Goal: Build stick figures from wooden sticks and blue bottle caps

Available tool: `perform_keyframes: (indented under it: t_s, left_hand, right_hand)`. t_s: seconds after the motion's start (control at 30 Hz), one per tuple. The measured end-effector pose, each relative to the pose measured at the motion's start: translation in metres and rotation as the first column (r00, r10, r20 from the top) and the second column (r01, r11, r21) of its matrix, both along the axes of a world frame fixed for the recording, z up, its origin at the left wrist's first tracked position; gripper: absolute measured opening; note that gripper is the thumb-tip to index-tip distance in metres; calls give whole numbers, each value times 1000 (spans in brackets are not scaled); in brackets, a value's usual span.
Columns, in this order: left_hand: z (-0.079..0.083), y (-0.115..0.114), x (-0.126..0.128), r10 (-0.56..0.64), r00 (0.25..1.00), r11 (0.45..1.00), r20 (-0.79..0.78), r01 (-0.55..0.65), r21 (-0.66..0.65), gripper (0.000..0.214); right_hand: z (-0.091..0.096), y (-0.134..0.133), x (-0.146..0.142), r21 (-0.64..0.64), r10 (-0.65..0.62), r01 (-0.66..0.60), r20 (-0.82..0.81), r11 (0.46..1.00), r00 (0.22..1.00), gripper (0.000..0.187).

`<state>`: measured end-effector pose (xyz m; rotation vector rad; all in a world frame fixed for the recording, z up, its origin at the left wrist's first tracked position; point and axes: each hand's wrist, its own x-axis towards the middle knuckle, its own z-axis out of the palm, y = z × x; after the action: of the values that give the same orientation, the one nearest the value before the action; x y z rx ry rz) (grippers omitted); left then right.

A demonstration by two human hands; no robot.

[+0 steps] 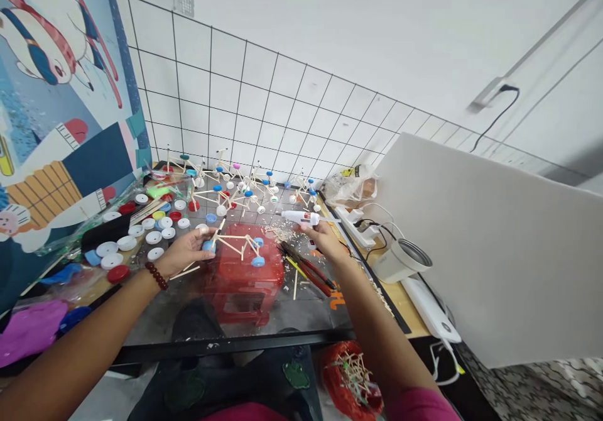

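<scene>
My left hand (186, 251) is closed on a small tricycle model (233, 246) built of thin wooden sticks with light blue bottle caps as wheels. The fingers grip it at the front wheel, by the upright stick. In my right hand (325, 240) is a white glue gun (301, 217), its nozzle pointing left, above and to the right of the model. Below the right hand lie red-handled pliers (313, 273), beside a loose wooden stick (295, 284) and scattered wood bits (277, 232). More sticks lie under my left wrist.
Several finished stick models (245, 185) stand along the wire grid (264, 103). Bottle caps (154, 237) spread at left. A red stool (245, 283) shows at the tabletop's middle. At right are a power strip (355, 226), a can (400, 261) and a large white board (494, 251).
</scene>
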<state>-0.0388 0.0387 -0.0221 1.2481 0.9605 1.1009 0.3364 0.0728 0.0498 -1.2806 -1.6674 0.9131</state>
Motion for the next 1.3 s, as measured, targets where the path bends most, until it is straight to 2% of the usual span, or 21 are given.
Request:
perform_keyframes:
  t_s: [0.13, 0.3, 0.43, 0.6, 0.67, 0.7, 0.77, 0.8, 0.83, 0.9, 0.97, 1.07, 1.17, 1.3]
  left_hand:
    - [1, -1, 1, 12, 1000, 1000, -1, -12, 2, 64]
    - [1, -1, 1, 10, 1000, 1000, -2, -10, -15, 66]
    - [-1, 1, 0, 18, 1000, 1000, -8, -18, -21, 69]
    - [-1, 0, 0, 48, 998, 997, -43, -51, -55, 75]
    - [0, -1, 0, 52, 997, 997, -51, -55, -58, 75]
    - [0, -1, 0, 55, 997, 997, -50, -58, -57, 75]
    - [0, -1, 0, 60, 997, 996, -46, -63, -56, 77]
    - [0, -1, 0, 62, 997, 996, -44, -65, -56, 78]
    - [0, -1, 0, 65, 997, 996, -44, -67, -56, 78]
    - [0, 0, 0, 66, 997, 996, -47, -68, -51, 78]
    - [0, 0, 0, 62, 997, 997, -47, -64, -42, 77]
    - [0, 0, 0, 54, 998, 998, -39, -56, -33, 74]
    - [0, 0, 0, 51, 998, 998, -27, -52, -41, 72]
    - [1, -2, 1, 59, 998, 996, -32, -61, -64, 71]
  right_hand:
    - [-13, 22, 24, -16, -105, 106, 57, 994, 993, 38]
    - [-45, 34, 30, 3, -185, 185, 51, 983, 981, 44]
    - [-66, 35, 31, 11, -222, 221, 64, 975, 973, 47]
    - [-70, 19, 43, 52, -329, 325, 118, 944, 937, 59]
    - [-66, 2, 42, 107, -447, 436, 135, 894, 884, 66]
    - [-64, -9, 39, 154, -520, 501, 134, 852, 844, 68]
    - [-56, -28, 25, 344, -696, 636, 77, 690, 714, 61]
    - [-52, -35, 15, 429, -714, 638, 21, 639, 700, 54]
    - [-47, -39, 4, 482, -676, 600, -23, 638, 737, 44]
    - [-38, -39, -21, 512, -474, 411, -9, 754, 881, 25]
    - [-34, -30, -46, 512, -340, 302, -22, 804, 940, 23]
    - [-38, -13, -74, 467, -270, 286, -103, 837, 957, 27]
    - [-52, -9, -88, 441, -232, 281, -163, 853, 959, 27]
    - [-65, -22, -93, 492, -93, 122, -84, 862, 992, 19]
